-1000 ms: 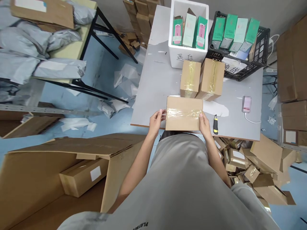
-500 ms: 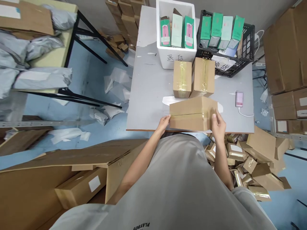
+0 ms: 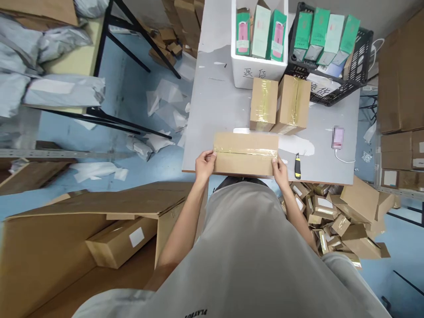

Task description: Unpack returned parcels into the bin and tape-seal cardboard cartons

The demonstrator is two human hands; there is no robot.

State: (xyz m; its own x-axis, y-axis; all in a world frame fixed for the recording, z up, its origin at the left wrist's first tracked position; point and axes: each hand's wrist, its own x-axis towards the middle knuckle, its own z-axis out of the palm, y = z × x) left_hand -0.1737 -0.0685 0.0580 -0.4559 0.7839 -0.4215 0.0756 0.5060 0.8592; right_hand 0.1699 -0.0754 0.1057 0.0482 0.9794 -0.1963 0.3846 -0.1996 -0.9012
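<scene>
A long brown cardboard box, with clear tape along its middle seam, lies level at the table's front edge. My left hand grips its left end, thumb near the top edge. At the other end my right hand is closed on the right side. Just right of that hand lies a utility knife with a yellow and black handle. Two smaller taped cardboard boxes, a left one and a right one, stand behind the long box.
A white foam box and a black crate hold green cartons at the table's back. A phone on a cable lies right. Below left stands a large open carton; discarded boxes pile up right. Grey parcels fill a side table.
The long box has shifted left between both hands and turned, so its taped face now shows squarely. The utility knife has come into sight on the table. The camera view has moved slightly.
</scene>
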